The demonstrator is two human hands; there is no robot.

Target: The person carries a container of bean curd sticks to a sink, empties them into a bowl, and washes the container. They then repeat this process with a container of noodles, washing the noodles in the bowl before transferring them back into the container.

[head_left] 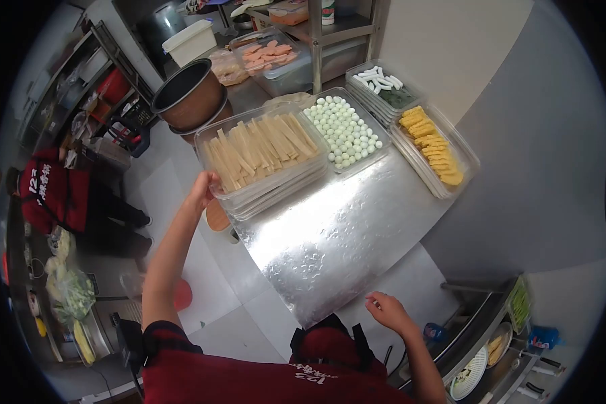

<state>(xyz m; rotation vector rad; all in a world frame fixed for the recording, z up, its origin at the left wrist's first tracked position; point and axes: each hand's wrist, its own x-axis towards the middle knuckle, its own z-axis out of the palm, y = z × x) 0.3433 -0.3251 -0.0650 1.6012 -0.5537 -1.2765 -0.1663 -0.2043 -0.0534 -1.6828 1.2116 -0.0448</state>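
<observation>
My left hand (203,190) grips the left edge of a clear plastic tray (274,182) at the top of a stack. Flat, pale brown strips (266,149) lie in rows inside that tray. Over the near edge of the metal table, my right hand (388,312) hangs with fingers loosely bent and apart, and no object shows in it. Beside the strips stands a tray of small pale green-white eggs (342,131), touching or very near the stack. To the right, another stacked tray bears yellow, ridged pieces (432,145) in a row.
The shiny metal table (323,232) looks wet. Behind it are a large brown pot (188,94), a tray of pink slices (269,55) and a tray of white sticks (378,79). A person (67,195) in red stands left. A counter with a white basket (469,374) lies right.
</observation>
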